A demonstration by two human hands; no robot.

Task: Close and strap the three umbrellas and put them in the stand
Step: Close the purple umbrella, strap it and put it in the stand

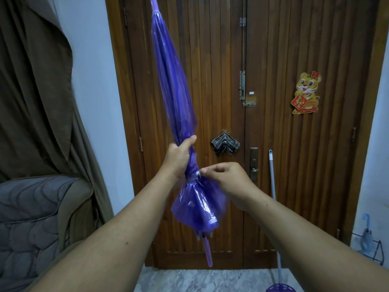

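A folded purple see-through umbrella (174, 85) stands nearly upright in front of me, tip up and handle end (208, 256) down. My left hand (179, 159) grips the gathered canopy around its middle. My right hand (225, 178) pinches the strap (194, 175) wrapped round the canopy just below the left hand. Below the strap the canopy bulges loosely. At the far right a black wire stand (376, 249) sits on the floor with a pale blue umbrella (366, 234) in it. A striped folded umbrella (225, 144) hangs on the wooden door.
A double wooden door (273, 123) fills the view ahead, with a tiger sticker (306, 92). A grey sofa (31, 218) and a brown curtain (35, 91) are on the left. A mop-like pole (273, 197) leans on the door at the right.
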